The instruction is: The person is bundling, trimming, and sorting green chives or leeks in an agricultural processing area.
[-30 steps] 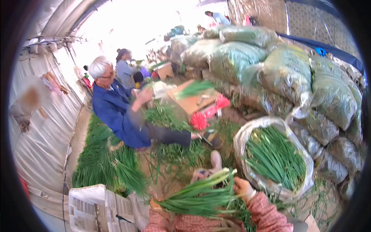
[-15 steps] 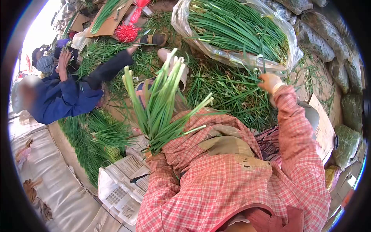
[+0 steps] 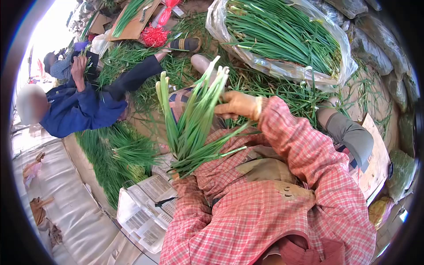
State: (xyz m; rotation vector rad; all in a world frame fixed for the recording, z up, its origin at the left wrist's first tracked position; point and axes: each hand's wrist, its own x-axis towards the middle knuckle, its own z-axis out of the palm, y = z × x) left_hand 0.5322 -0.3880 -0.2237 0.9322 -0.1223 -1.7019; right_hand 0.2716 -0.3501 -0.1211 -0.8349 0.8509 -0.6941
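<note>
A bunch of green stalks [image 3: 194, 119] with pale ends stands upright from my left hand [image 3: 176, 175], which is closed round its lower part and mostly hidden by leaves and the sleeve. My right hand [image 3: 238, 105], in a tan glove, is at the right side of the bunch near the pale ends. Its fingers point left and are partly apart, and nothing shows held in them. Loose green leaves [image 3: 282, 99] lie on the ground beyond my right hand.
An open clear plastic bag [image 3: 282, 67] of green stalks lies at the top. Another person in blue [image 3: 84, 110] sits at left, near a green pile [image 3: 110, 154]. Printed paper [image 3: 145, 207] lies lower left, cardboard [image 3: 373, 163] at right. Filled bags [image 3: 371, 48] line the right edge.
My right hand has moved left from near the plastic bag to beside the bunch. My left hand still holds the bunch. The whole view has shifted slightly.
</note>
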